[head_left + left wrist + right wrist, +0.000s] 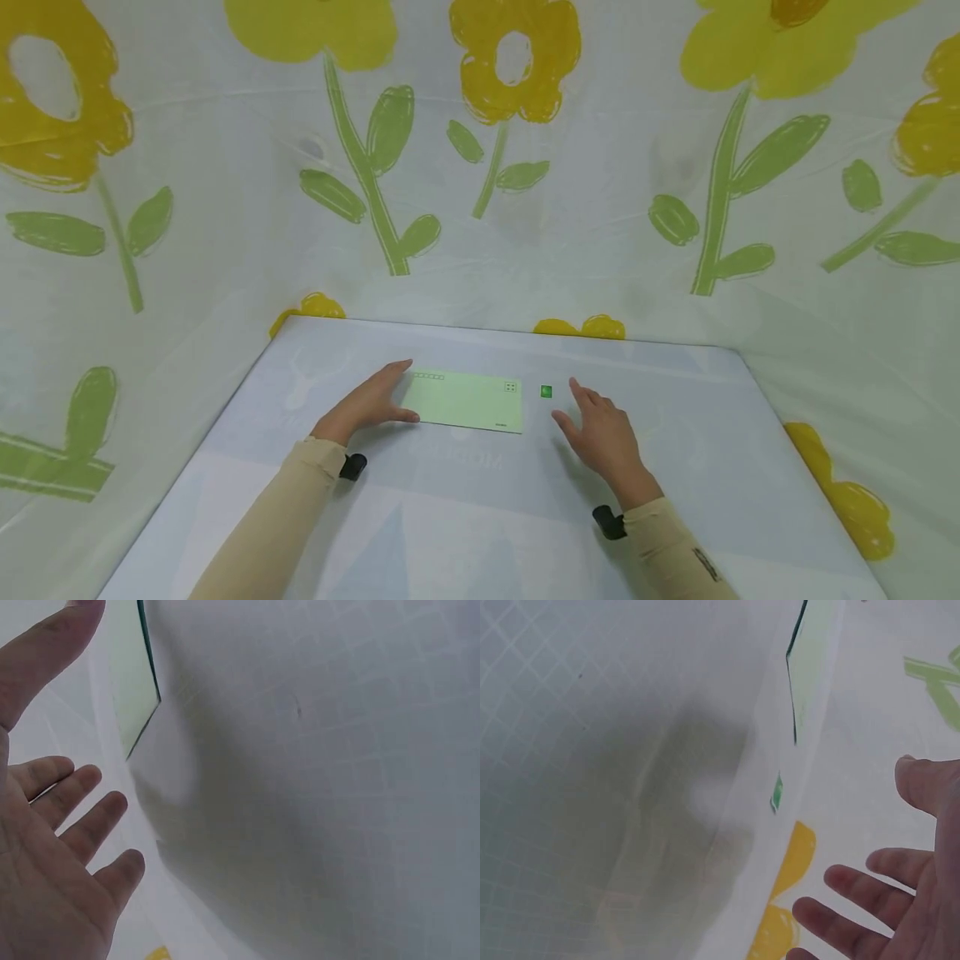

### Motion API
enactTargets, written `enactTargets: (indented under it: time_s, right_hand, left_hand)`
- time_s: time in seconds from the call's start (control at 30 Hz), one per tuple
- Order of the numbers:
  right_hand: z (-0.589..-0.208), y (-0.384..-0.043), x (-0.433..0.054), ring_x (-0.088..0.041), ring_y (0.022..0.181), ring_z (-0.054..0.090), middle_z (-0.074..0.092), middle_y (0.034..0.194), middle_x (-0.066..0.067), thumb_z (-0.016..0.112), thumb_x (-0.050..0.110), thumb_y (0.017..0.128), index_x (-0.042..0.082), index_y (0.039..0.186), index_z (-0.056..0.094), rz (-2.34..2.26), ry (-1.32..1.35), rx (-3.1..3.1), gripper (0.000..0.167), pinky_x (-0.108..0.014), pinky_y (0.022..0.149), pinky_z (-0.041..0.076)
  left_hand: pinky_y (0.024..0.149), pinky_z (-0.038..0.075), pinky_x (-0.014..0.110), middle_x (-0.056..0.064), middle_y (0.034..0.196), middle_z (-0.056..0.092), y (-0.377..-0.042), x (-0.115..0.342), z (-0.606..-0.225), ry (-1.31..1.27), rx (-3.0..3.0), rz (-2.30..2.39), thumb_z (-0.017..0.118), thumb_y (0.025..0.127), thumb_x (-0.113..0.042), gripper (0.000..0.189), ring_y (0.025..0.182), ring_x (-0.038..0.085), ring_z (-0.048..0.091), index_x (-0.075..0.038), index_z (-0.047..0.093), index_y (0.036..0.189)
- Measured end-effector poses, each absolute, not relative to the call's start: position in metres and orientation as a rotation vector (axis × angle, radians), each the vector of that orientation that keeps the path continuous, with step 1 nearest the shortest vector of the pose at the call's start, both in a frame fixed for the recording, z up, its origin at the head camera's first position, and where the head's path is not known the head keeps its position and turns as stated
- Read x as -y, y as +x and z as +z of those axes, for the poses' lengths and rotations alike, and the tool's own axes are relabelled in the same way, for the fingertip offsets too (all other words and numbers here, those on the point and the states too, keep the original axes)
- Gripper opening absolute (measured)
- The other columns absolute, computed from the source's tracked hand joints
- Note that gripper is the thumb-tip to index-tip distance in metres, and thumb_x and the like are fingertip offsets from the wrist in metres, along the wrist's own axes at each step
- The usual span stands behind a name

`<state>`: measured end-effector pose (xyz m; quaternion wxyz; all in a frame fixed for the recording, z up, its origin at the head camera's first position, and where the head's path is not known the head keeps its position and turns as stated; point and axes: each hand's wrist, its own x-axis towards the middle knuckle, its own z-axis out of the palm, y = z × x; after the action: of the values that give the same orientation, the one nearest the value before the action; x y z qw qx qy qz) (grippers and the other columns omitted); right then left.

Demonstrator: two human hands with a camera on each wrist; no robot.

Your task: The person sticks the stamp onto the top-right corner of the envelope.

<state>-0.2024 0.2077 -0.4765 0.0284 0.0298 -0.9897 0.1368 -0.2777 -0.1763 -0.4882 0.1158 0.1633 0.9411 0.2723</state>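
A pale green envelope [465, 402] lies flat on the table, with a row of small boxes at its upper left and a printed square at its upper right. Just right of it lies a small green stamp [546, 392]. My left hand [367, 407] is at the envelope's left edge, thumb and fingers spread apart. In the left wrist view, the fingers [94, 825] are extended beside the envelope's corner [135, 697] and hold nothing. To the right of the stamp, my right hand [606, 433] hovers with spread fingers and nothing in them; the right wrist view shows the stamp [776, 793] beyond the fingertips.
The white table [450, 517] has faint pale blue patterns and faint lettering below the envelope. A white curtain [585, 233] with yellow flowers and green leaves hangs behind the table and along both sides. Each wrist wears a small black device.
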Motion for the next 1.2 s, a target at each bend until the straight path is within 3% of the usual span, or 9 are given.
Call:
enactTargets:
  time_s: [0.37,0.63,1.2]
  right_hand:
    - [-0.481,-0.213,-0.2,-0.041,0.13,0.051,0.056,0.142,-0.021,0.06,0.043,0.102,0.006,0.155,0.041,0.507,0.117,3.049,0.067,-0.061,0.109,0.042]
    - [-0.488,-0.227,-0.198,-0.032,0.119,0.058,0.06,0.131,-0.015,0.064,0.035,0.101,0.002,0.15,0.047,0.796,0.044,3.065,0.061,-0.05,0.103,0.051]
    - [-0.512,-0.257,-0.2,-0.027,0.104,0.06,0.064,0.117,-0.012,0.069,0.02,0.098,0.0,0.136,0.06,0.985,-0.064,3.032,0.044,-0.043,0.095,0.054]
  left_hand:
    - [0.124,0.024,0.051,0.022,0.162,0.032,-0.286,0.175,-0.5,0.489,-2.752,0.739,0.09,0.079,-0.031,0.105,0.15,0.04,0.028,0.003,0.028,0.158]
    - [0.123,0.027,0.052,0.021,0.16,0.036,-0.285,0.172,-0.5,0.495,-2.744,0.68,0.087,0.082,-0.032,0.098,0.149,0.04,0.031,0.002,0.032,0.157]
    - [0.124,0.024,0.051,0.017,0.163,0.032,-0.282,0.166,-0.496,0.432,-2.744,0.617,0.085,0.085,-0.034,0.091,0.151,0.038,0.026,0.001,0.038,0.155]
